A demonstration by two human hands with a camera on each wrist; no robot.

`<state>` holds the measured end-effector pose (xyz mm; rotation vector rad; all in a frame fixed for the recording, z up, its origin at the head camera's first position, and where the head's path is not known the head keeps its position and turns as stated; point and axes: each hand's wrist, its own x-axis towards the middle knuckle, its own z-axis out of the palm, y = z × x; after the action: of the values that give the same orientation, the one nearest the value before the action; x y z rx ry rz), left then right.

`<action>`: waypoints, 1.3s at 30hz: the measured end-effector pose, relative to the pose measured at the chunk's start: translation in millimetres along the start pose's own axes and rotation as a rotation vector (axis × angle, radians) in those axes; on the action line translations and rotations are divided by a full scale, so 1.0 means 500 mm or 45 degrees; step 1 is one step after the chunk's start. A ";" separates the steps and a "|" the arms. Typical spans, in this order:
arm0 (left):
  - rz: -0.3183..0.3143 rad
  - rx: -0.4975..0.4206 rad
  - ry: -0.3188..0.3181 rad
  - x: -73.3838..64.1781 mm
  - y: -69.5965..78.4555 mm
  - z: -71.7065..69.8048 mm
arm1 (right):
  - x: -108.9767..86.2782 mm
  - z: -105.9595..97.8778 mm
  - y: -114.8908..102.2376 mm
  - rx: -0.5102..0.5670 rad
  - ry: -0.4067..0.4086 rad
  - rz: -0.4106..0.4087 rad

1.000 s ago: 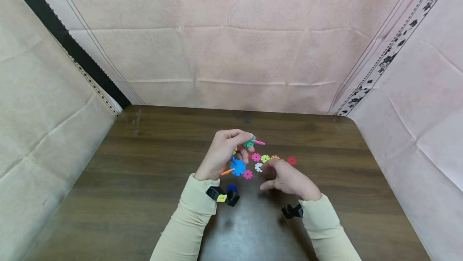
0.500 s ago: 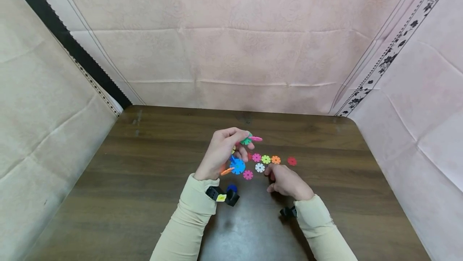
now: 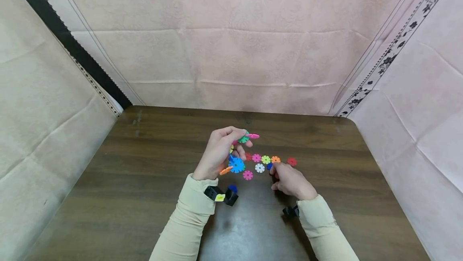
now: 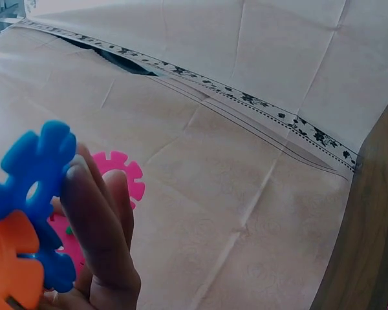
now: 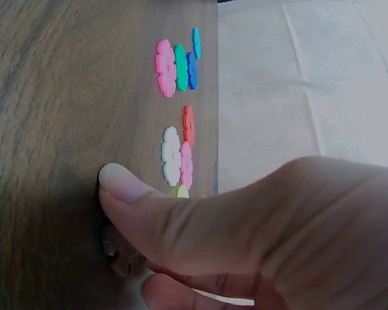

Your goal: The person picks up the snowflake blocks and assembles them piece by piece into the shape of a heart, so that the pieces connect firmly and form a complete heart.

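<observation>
My left hand (image 3: 217, 154) holds up a joined chain of notched plastic discs. In the left wrist view a blue disc (image 4: 26, 168) and an orange disc (image 4: 10, 258) face the camera, with a pink disc (image 4: 126, 174) behind the fingers. A green disc (image 3: 244, 138) tops the chain at my thumb. My right hand (image 3: 291, 179) is low over the table, its index fingertip beside a dark blue disc (image 3: 269, 166). Thumb and index stand apart in the right wrist view, with a brownish, shaded disc (image 5: 121, 252) next to the thumb.
Loose discs lie between my hands: white (image 3: 259, 167), yellow-green (image 3: 265, 159), orange (image 3: 275, 159) and pink (image 3: 247, 175) among them. A red disc (image 3: 291, 161) sits farther right. Pale cloth (image 3: 231, 52) hangs round the wooden table (image 3: 144, 196).
My right hand has come down and drawn slightly right, uncovering the white and orange discs, then the dark blue disc at its fingertip. My left hand has shifted slightly left with the chain.
</observation>
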<state>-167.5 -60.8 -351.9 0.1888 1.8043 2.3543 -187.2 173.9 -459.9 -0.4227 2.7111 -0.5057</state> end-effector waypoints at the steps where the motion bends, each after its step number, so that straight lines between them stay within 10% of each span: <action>1: 0.000 0.009 -0.001 0.000 0.000 0.000 | 0.001 -0.001 0.000 0.005 -0.009 0.006; 8: -0.011 0.046 0.001 0.000 0.000 0.001 | 0.006 -0.007 0.005 0.266 0.060 -0.096; 20: 0.014 0.087 -0.013 0.001 -0.004 0.007 | -0.041 -0.097 -0.070 1.420 0.502 -0.442; 39: 0.047 0.120 -0.025 -0.001 -0.009 0.010 | -0.064 -0.128 -0.117 1.411 0.617 -0.545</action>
<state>-165.6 -55.2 -354.8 0.2586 1.9207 2.2848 -170.5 151.3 -372.0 -0.5773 2.1981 -2.2683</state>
